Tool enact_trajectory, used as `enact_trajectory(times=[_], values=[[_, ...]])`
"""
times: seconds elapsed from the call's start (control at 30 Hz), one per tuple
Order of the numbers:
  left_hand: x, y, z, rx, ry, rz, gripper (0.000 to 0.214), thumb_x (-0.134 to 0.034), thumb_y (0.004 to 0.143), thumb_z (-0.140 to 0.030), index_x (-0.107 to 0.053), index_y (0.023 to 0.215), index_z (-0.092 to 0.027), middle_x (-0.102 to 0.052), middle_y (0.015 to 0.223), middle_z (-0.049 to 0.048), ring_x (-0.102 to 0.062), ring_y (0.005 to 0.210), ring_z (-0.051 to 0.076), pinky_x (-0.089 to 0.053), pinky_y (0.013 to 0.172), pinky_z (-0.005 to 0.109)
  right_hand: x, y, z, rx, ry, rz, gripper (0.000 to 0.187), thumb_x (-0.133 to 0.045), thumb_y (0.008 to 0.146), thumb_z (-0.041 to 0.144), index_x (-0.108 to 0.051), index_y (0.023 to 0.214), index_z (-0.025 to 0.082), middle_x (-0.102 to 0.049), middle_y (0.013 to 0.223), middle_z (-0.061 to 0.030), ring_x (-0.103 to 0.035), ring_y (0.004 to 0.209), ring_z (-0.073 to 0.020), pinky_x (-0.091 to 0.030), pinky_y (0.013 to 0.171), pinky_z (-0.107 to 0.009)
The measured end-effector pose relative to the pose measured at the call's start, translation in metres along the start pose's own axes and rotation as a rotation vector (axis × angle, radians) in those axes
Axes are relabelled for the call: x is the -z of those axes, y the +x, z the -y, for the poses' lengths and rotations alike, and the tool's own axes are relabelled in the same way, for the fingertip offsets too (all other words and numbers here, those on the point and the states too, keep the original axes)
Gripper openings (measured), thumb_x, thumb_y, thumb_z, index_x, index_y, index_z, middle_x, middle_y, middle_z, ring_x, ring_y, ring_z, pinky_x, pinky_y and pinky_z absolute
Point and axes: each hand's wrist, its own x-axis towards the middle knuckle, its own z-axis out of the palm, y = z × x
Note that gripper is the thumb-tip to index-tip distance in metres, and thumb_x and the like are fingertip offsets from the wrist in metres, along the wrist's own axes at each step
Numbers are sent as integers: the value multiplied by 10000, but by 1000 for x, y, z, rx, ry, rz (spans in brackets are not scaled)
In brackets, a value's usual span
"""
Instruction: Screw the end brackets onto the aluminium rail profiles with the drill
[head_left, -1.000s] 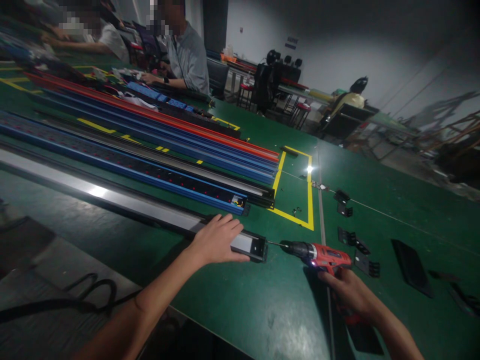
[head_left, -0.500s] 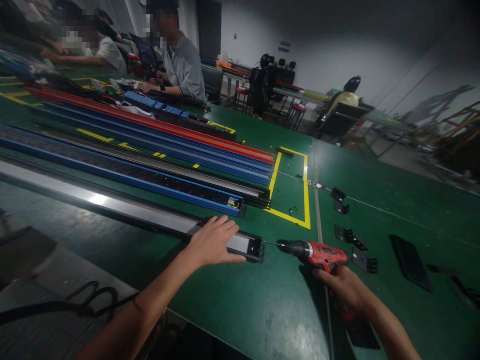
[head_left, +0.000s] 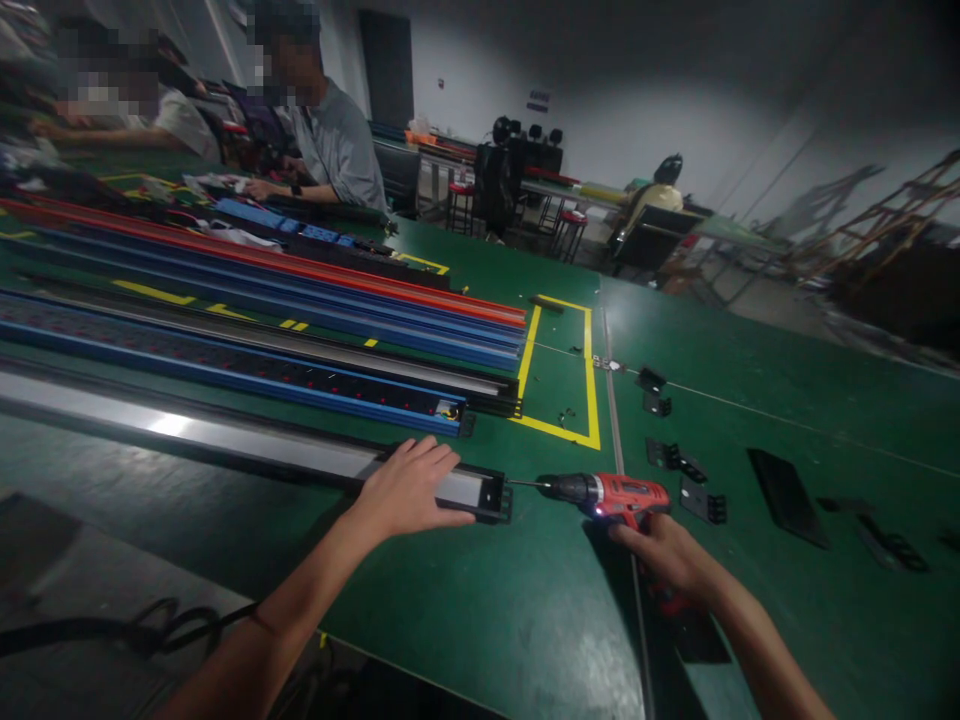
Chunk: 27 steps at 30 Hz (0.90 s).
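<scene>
My left hand lies flat, fingers stretched, on the near end of a long black rail with a silver top that runs left across the green table. The rail's black end cap shows just right of my fingers. My right hand grips the handle of a red and black cordless drill. The drill lies level, its light on, and its thin bit points left with the tip at the end cap.
Long blue, red and black rails lie side by side behind the silver one. Small black brackets and a flat black plate lie right of a yellow taped rectangle. Two people sit at the far left. A black cable trails below the table edge.
The view has shifted a little, so everything sits further left and lower. Both hands keep their hold, and the drill bit stays at the rail's end cap.
</scene>
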Motion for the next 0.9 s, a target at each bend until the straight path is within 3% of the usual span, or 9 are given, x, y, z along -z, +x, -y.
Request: enact_trajectory(times=[0.47,0.9], values=[[1,0,0,7,19,17,709,-563,846,-832,-665,1125,-188,-705,1115,98,-589,1059,326,-460,909,458,-5,8,-8,42,-21,-24,288,-630,819,483,-564,704,227,-611,675,-17,-555,656,-197,-435,630,-323],[-2,0,2,37,-2,42,790,-547,829,-860,-670,1214,-182,-698,1209,128,-584,1139,355,-468,972,506,-7,13,-20,44,15,3,276,-623,851,447,-598,728,201,-591,666,-20,-519,621,-173,-407,574,-299]])
